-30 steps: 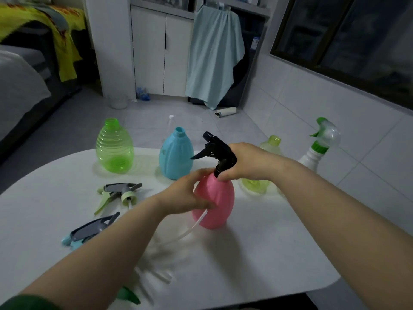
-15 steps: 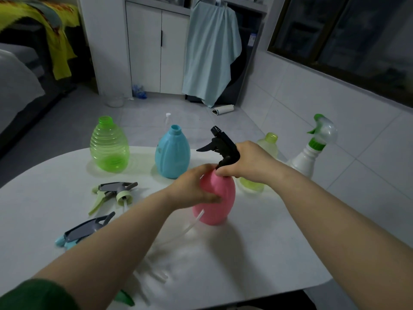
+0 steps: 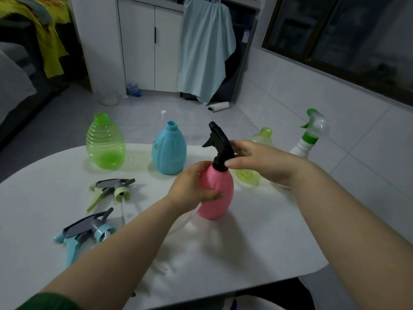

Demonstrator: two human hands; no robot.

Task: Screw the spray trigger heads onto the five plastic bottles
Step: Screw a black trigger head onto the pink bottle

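Five bottles stand on the white desk (image 3: 245, 242). Near the middle of the frame the pink bottle (image 3: 218, 198) is upright, with the black trigger head (image 3: 218, 139) seated on its neck and its nozzle pointing to the upper left. The left hand (image 3: 190, 186) is curled round the pink bottle's left side, thumb across the front. The right hand (image 3: 259, 162) pinches the black trigger head, thumb at the collar and fingers higher on its back.

Toward the upper left stands the green bottle (image 3: 105, 144), its neck open. The blue bottle (image 3: 169, 151), also open, stands between it and the pink one. The yellow-green bottle (image 3: 264, 136) is partly hidden behind the right hand. At the right edge, the white bottle (image 3: 300, 148) carries a green and white trigger head (image 3: 315, 126).

Two loose heads lie at the left of the desk: the green-grey trigger head (image 3: 111, 186), and below it the blue-grey trigger head (image 3: 85, 229).
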